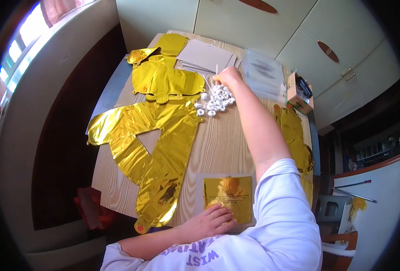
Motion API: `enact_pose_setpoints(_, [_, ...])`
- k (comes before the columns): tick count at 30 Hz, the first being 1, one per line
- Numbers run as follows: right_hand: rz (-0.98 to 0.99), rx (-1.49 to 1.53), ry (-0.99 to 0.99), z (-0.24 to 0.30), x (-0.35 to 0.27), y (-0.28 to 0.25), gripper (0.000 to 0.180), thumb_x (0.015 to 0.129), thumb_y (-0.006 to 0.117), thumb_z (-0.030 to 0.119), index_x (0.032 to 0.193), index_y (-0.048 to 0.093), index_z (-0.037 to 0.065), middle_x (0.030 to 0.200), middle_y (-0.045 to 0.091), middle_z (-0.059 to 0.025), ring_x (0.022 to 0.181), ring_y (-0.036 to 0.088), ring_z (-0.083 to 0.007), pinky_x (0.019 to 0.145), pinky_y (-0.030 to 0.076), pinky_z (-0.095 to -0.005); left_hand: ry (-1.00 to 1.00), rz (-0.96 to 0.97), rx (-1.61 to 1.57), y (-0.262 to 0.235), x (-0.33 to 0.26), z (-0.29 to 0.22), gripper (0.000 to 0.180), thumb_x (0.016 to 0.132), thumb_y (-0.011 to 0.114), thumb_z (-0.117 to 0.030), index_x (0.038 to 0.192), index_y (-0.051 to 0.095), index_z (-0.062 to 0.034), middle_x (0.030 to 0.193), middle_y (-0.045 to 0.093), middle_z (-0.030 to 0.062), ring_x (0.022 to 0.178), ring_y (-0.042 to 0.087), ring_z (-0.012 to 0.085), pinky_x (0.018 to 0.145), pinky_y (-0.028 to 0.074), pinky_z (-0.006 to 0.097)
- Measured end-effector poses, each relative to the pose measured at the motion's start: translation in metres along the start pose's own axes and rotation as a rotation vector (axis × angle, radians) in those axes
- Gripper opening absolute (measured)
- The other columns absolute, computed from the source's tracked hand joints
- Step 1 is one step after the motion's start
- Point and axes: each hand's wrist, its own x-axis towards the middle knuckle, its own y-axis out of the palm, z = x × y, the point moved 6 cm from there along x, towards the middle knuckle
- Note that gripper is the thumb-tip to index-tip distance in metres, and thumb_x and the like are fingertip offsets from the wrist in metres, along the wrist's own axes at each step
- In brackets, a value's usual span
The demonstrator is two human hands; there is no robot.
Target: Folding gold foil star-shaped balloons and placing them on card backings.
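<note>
My right hand (229,77) reaches to the far part of the table, over a pile of small white ribbon rolls (219,100). Its fingers are pinched on a thin white straw (216,69) that points up. My left hand (218,219) rests flat, fingers stretched, on the lower edge of a folded gold foil sheet (229,185) with dark print. This lies on a clear plastic bag (200,192) near the table's front edge. Left of the rolls spreads a flat, deflated gold foil balloon (173,131) with a triangular hole. Another gold foil balloon (157,74) lies beyond it.
Grey cards (204,54) are stacked at the back, beside a pile of clear plastic bags (263,74). A small wooden box (294,97) holds a dark object at the right edge. More gold foil (292,131) lies below it. Pale cabinets (240,22) stand behind the wooden table (218,149).
</note>
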Motion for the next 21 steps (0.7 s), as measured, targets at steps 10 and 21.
enact_pose_setpoints(10, [0.253,0.479,-0.319,-0.068,-0.352,-0.085,0.018,0.102,0.058,0.02,0.111,0.063,0.006,0.077,0.066,-0.0059,0.063,0.064,-0.011,0.06,0.052,-0.0263,0.034,-0.153,0.094,0.002,0.004,-0.009,0.04,0.077,0.076,-0.014,0.115,0.065,-0.0038,0.117,0.062,0.0153,0.118,0.059,0.0357,0.109,0.041,0.056])
enact_pose_setpoints(21, [-0.265,0.139,-0.632,-0.156,-0.565,-0.01,0.02,0.08,0.078,0.004,0.098,0.07,0.004,0.079,0.06,-0.0086,0.069,0.063,-0.0263,0.063,0.052,-0.037,0.021,-0.227,0.15,0.009,-0.006,-0.012,0.028,0.082,0.075,-0.004,0.109,0.067,-0.0009,0.109,0.068,0.013,0.113,0.066,0.0313,0.106,0.048,0.049])
